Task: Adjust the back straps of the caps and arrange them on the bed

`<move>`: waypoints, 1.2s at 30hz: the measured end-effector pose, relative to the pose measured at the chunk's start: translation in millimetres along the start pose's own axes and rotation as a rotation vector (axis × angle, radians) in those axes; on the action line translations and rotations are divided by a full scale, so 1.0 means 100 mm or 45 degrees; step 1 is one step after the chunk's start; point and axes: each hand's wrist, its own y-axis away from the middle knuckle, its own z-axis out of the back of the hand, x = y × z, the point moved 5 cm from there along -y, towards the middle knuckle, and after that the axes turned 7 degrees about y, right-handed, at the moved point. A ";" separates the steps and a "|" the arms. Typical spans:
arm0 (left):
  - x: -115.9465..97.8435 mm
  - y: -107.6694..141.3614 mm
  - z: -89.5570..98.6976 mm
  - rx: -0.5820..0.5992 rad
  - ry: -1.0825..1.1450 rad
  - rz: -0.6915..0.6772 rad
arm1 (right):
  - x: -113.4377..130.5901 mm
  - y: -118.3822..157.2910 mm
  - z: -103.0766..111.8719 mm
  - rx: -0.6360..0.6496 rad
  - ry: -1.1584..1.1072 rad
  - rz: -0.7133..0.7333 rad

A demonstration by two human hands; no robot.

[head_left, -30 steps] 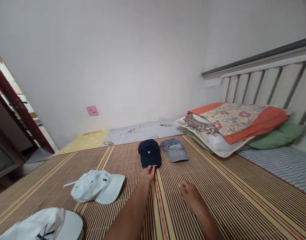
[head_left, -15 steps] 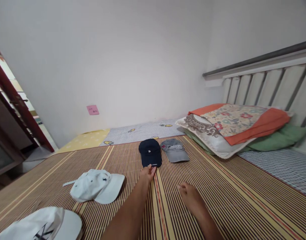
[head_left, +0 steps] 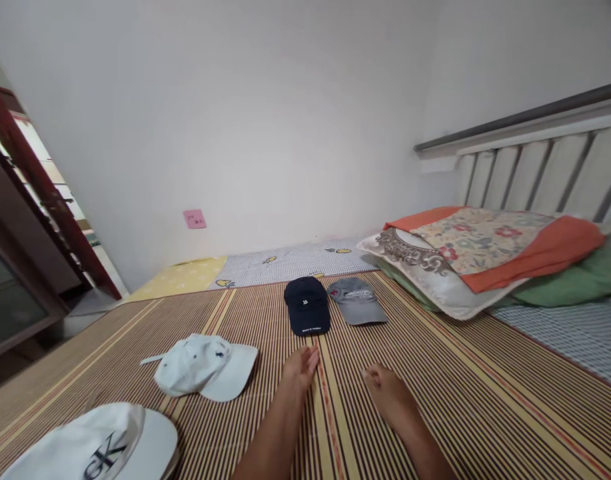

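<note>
A navy cap (head_left: 306, 307) lies on the striped mat (head_left: 245, 427), its brim toward me. Touching or nearly touching its right side is a grey cap (head_left: 358, 301). My left hand (head_left: 301, 368) is just below the navy brim, apart from it, fingers parted and holding nothing. Farther right, my right hand (head_left: 388, 390) hovers over the mat with its fingers curled in and nothing visible in them. A white cap (head_left: 205, 367) rests on its side to the left. Another white cap with black letters (head_left: 100, 443) sits at the bottom left, partly cut off.
Pillows with an orange-edged floral cover (head_left: 490, 240) are stacked at the right, by a white slatted headboard (head_left: 550, 173). A wall with a pink note (head_left: 194, 219) stands behind the mat. A dark red door frame (head_left: 50, 200) is at the far left.
My left hand has let go of the navy cap's brim and drawn back toward me. My right hand stays curled in nearly the same place. The view has shifted slightly.
</note>
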 end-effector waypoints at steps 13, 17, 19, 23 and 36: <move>-0.68 0.77 1.23 -0.104 0.375 -0.218 | 0.07 0.01 -0.09 0.003 0.128 0.023; -0.78 0.69 1.29 -0.107 0.479 -0.234 | 0.05 0.00 -0.15 -0.001 0.150 0.027; -0.81 0.66 1.31 -0.092 0.522 -0.245 | 0.03 0.00 -0.18 0.003 0.157 0.013; -0.85 0.63 1.35 -0.041 0.591 -0.275 | 0.01 -0.01 -0.20 0.003 0.167 0.003; -1.04 0.73 1.31 0.003 0.638 -0.521 | 0.04 0.04 -0.19 -0.003 0.088 -0.013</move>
